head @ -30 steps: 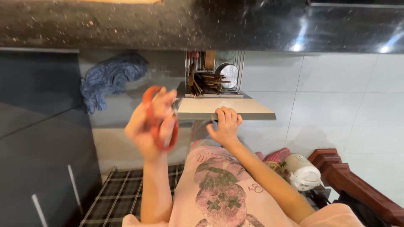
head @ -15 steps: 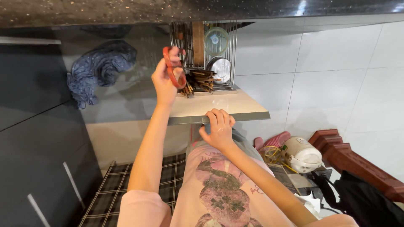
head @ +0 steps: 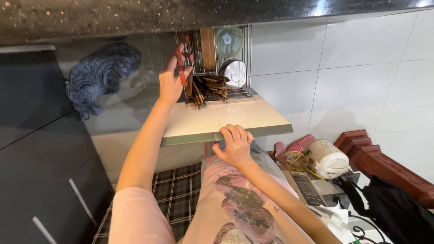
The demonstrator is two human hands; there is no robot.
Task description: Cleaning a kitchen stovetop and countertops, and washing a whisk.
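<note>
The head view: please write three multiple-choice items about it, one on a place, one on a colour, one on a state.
1. Where is the left hand?
A. At the wire rack
B. On the floor
C. On the rice cooker

2. What colour are the scissors' handles?
A. Green
B. Red
C. White

3. What does the right hand do?
A. Hangs free
B. Holds a cup
C. Grips the counter edge

Answers: 1 A, the hand is raised beside the rack. 2 B, red loops show in its fingers. 3 C, its fingers curl over the edge.
</note>
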